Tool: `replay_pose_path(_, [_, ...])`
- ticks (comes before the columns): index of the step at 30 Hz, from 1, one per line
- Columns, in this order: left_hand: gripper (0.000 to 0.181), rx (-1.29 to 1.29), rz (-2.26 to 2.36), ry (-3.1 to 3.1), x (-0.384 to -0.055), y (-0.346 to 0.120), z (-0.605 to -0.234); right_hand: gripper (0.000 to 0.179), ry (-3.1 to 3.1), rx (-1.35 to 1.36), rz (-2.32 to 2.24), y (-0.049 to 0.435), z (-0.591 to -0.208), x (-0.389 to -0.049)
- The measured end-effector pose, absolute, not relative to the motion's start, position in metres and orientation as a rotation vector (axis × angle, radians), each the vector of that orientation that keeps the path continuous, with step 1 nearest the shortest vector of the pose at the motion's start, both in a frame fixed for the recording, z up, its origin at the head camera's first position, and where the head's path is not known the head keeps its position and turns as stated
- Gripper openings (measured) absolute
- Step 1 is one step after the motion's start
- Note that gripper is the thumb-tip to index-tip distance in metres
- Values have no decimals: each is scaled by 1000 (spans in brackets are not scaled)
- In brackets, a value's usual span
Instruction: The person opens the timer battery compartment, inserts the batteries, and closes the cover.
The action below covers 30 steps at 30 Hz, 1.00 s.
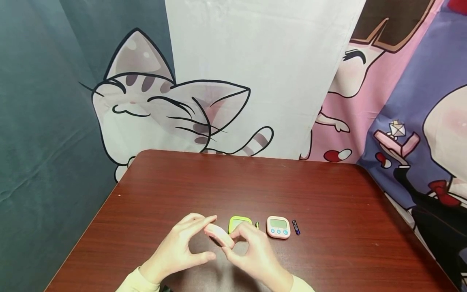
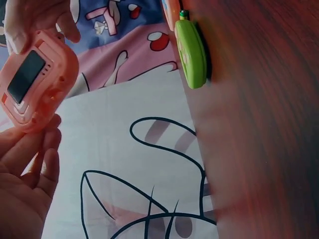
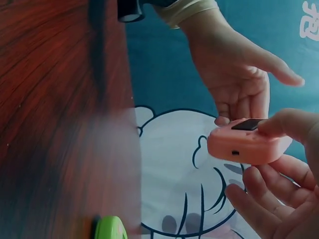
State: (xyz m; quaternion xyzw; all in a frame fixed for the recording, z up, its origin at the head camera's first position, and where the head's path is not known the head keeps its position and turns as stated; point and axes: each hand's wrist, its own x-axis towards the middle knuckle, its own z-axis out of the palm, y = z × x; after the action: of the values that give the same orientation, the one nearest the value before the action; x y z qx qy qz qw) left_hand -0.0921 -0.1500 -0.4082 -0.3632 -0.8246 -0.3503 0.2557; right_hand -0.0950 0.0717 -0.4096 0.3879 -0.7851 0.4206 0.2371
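Observation:
Above the table, my right hand [image 1: 255,251] pinches a pink kitchen timer [image 1: 220,235] between thumb and fingers at one end. A dark rectangle on its back [image 2: 27,74] faces the left wrist camera. At the timer's opposite end, my left hand [image 1: 178,247] touches the edge with its outstretched fingers, its thumb held apart. In the right wrist view, the left hand [image 3: 232,69] is behind the timer [image 3: 244,144]. A green timer [image 1: 238,221] lies just beyond the right hand, which partly hides it.
To the right on the brown table [image 1: 233,178] lies another pink timer [image 1: 278,227], screen up with blue buttons. Beside it is a dark blue battery [image 1: 296,227]. A small green-and-dark battery-like piece [image 1: 257,225] lies between the two timers. A cartoon-printed cloth [image 1: 262,61] hangs behind the table.

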Motion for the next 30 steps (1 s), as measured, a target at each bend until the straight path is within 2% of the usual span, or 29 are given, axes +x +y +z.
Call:
replay_pose_path(6, [64, -800, -931, -2366, -88, -147, -411, 32, -2141, 1042, 933, 71, -408, -95])
replay_pose_path(15, [65, -662, -907, -2581, -88, -146, -411, 38, -2071, 1074, 654, 71, -409, -97])
replay_pose_path(30, [70, -699, -875, -2643, -88, -144, -415, 38, -2021, 1169, 571, 69, -412, -99])
